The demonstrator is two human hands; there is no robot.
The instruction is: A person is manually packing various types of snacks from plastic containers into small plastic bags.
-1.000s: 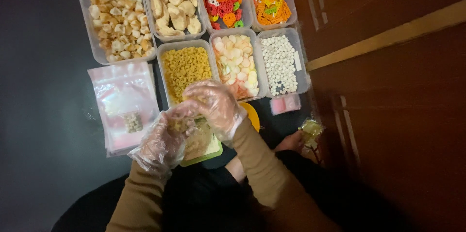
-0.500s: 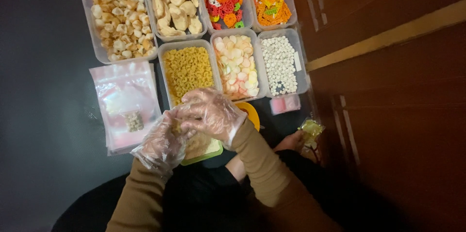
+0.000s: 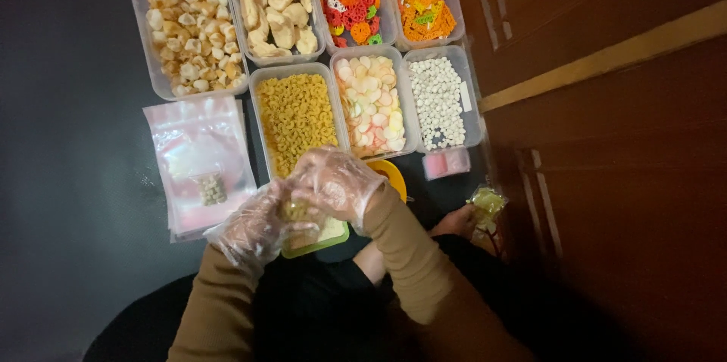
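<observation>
Dark floor (image 3: 68,180), seven clear plastic tubs of snacks (image 3: 294,116) side by side in two rows, stack of pink-edged plastic pouches (image 3: 198,157) left of the near row, small pink packet (image 3: 445,162) near the white-pellet tub (image 3: 439,98), green-rimmed tray (image 3: 326,239) nearest the sitter.

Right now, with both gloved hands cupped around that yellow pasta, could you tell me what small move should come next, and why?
Probably lower both hands. The left hand and right hand press a clump of pasta between them, directly above the green-rimmed tray, so it would drop there without scattering.
</observation>
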